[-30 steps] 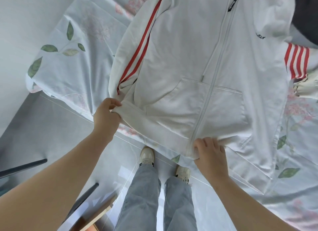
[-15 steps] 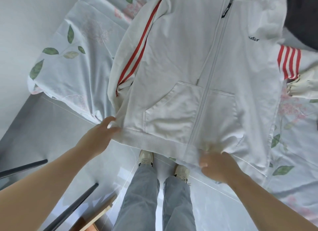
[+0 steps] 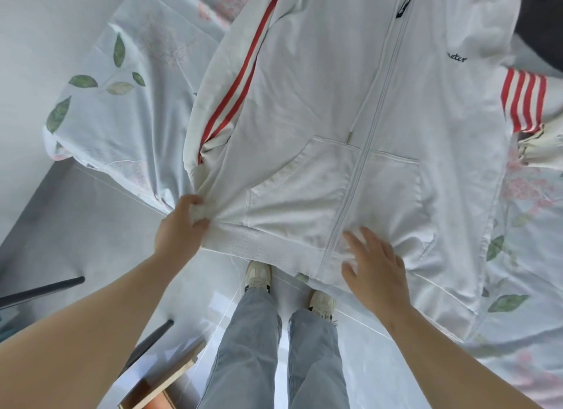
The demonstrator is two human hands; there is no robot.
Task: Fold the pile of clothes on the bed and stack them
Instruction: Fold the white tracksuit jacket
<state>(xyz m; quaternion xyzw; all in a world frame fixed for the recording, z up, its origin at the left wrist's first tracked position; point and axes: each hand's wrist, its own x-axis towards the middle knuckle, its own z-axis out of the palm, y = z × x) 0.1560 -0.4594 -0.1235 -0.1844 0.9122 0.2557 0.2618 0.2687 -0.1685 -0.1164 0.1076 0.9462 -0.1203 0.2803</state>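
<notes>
Jacket (image 3: 350, 110): matt white knit cloth, ribbed hem. Bedsheet (image 3: 128, 110): thin smooth printed cloth. Floor (image 3: 91, 235): glossy tile.

The bed (image 3: 61, 140) filled the upper part of the view, one corner hanging out over the floor at the left. It was covered with a pale blue sheet (image 3: 143, 110) printed with green leaves and faint pink flowers. A plain pale wall (image 3: 33, 43) stood beside it on the left. The floor (image 3: 380, 372) was of glossy light-grey tiles with thin seams, and bright, soft light gleamed off them. At the lower left two dark slanting bars (image 3: 39, 290) crossed the floor. Near them lay a light wooden board (image 3: 170, 375), partly cut off by the bottom edge.
</notes>
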